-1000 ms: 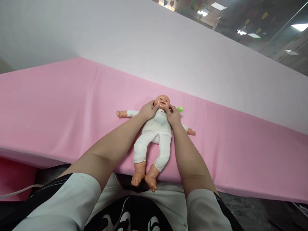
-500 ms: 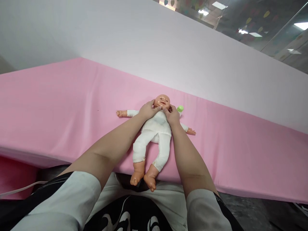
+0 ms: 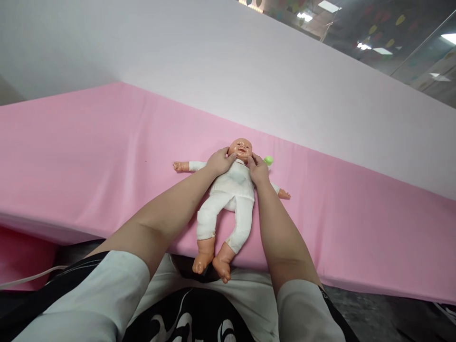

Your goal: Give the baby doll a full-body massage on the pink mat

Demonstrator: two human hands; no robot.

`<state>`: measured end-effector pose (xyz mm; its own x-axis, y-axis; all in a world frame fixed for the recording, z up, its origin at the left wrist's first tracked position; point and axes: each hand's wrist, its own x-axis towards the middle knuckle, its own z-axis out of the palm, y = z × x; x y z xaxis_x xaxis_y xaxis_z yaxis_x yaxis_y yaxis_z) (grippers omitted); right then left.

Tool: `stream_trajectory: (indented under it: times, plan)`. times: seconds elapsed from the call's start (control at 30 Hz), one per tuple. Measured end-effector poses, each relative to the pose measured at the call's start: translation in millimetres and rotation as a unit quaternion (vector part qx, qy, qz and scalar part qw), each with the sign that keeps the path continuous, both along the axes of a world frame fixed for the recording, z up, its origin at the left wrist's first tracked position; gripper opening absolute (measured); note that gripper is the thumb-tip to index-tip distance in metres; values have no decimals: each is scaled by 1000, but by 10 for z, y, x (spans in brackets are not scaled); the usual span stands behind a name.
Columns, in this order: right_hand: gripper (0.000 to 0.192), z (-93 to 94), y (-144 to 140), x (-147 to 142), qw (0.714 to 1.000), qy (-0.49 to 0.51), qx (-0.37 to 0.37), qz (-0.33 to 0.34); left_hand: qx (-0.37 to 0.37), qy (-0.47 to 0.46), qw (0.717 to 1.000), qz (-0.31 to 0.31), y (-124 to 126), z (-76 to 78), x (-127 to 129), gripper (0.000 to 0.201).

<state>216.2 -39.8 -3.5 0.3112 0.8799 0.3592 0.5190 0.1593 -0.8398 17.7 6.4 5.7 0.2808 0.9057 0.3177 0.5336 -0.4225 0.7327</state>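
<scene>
A baby doll (image 3: 231,185) with a white cloth body lies on its back, its head away from me and its feet at the near edge. My left hand (image 3: 221,162) cups one side of the doll's head, its thumb on the jaw and its fingers partly hidden behind the cheek. On the other side, my right hand (image 3: 258,167) curves around the cheek with the thumb by the mouth corner. The doll's arms are spread out sideways under my forearms and hands. Just beyond my right hand sits a small light-green round object (image 3: 268,160), partly hidden.
The doll rests on a pink padded surface (image 3: 342,209) that runs along a white wall (image 3: 213,61). Glass panels (image 3: 356,33) are above the wall. A pale cable (image 3: 32,279) hangs at the lower left beside a red block-like shape (image 3: 21,256).
My thumbs have spread apart from beneath the doll's chin toward the sides of its mouth, baring the neck. My right hand has shifted slightly to the right. The doll stays in place.
</scene>
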Motion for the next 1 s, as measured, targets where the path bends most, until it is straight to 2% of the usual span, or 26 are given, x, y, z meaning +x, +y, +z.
stream_trajectory:
  times: [0.23, 0.43, 0.67, 0.77, 1.0]
  plan:
    - [47, -28, 19, 23, 1000, 6, 21, -1, -2, -22, 1000, -15, 105, -72, -6, 54]
    - [62, 24, -22, -112, 999, 51, -6, 14, -6, -13, 1000, -20, 52, -14, -27, 58]
    - [76, 41, -19, -114, 999, -22, -35, -33, 5, 14, 1000, -9, 2, 7, -10, 56]
    - [72, 37, -2, -101, 999, -27, -29, -34, 15, 21, 1000, -7, 10, -10, -4, 56]
    - [46, -58, 86, -7, 999, 36, 10, 23, 13, 17, 1000, 2, 39, -30, -22, 58]
